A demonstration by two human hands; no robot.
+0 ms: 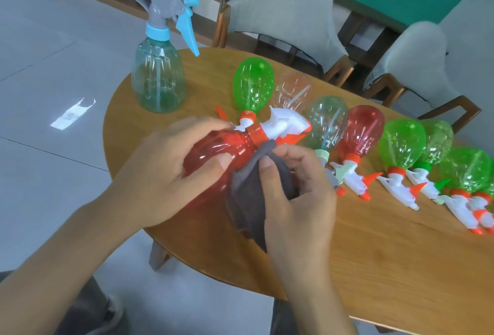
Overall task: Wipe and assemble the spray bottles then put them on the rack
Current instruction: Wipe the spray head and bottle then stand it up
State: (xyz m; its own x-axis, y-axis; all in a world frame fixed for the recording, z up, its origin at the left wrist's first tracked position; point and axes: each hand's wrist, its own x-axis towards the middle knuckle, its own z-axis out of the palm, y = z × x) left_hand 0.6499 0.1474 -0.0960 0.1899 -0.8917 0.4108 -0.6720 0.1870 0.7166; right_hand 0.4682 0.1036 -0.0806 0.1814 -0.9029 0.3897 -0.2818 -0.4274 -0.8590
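A: Status?
B: Left hand (pixel 171 163) grips red bottle (pixel 213 152) tilted over the bench (pixel 374 267); right hand (pixel 296 195) fingers pinch the cloth (pixel 248 201) against its shoulder.
A: Tip?
B: Rotate bottle, wipe neck to base.

1. Left hand (pixel 171 163) reaches in from the lower left, fingers curled over the red bottle (pixel 213 152), thumb lying along its side.
2. Right hand (pixel 296 187) comes up from below, thumb and fingers pinching the grey cloth (pixel 251 195) against the bottle.
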